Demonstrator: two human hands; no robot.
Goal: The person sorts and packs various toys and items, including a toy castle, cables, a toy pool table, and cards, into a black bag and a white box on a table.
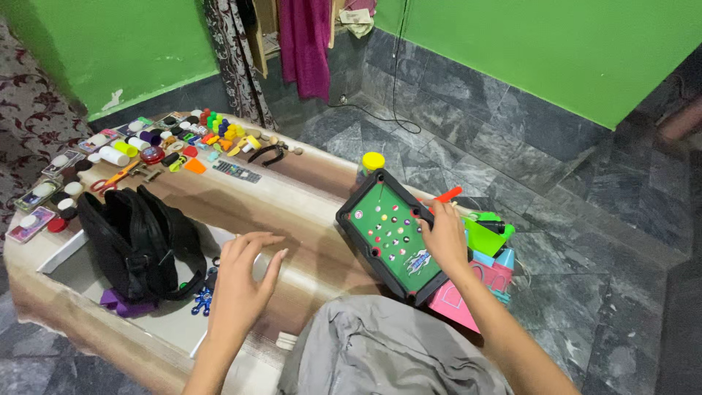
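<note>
My right hand (444, 238) grips the right edge of a small toy pool table (386, 230) with a green top, a black rim and small coloured balls; it is tilted over the table's right end. My left hand (245, 281) hovers above the table surface with fingers spread, holding nothing, just right of a black bag (139, 241). A red stick (447, 194) pokes out just above my right hand. Grey cloth on my lap (387, 355) fills the bottom centre.
A low brown-striped table (292, 197) carries many small items at its far left: bottles, pliers (269, 153), scissors (110, 179), coloured blocks, small cases. A white tray (80, 271) lies under the bag. Colourful plastic toys (490, 256) sit on the grey stone floor. A yellow-lidded jar (372, 161) stands behind the pool table.
</note>
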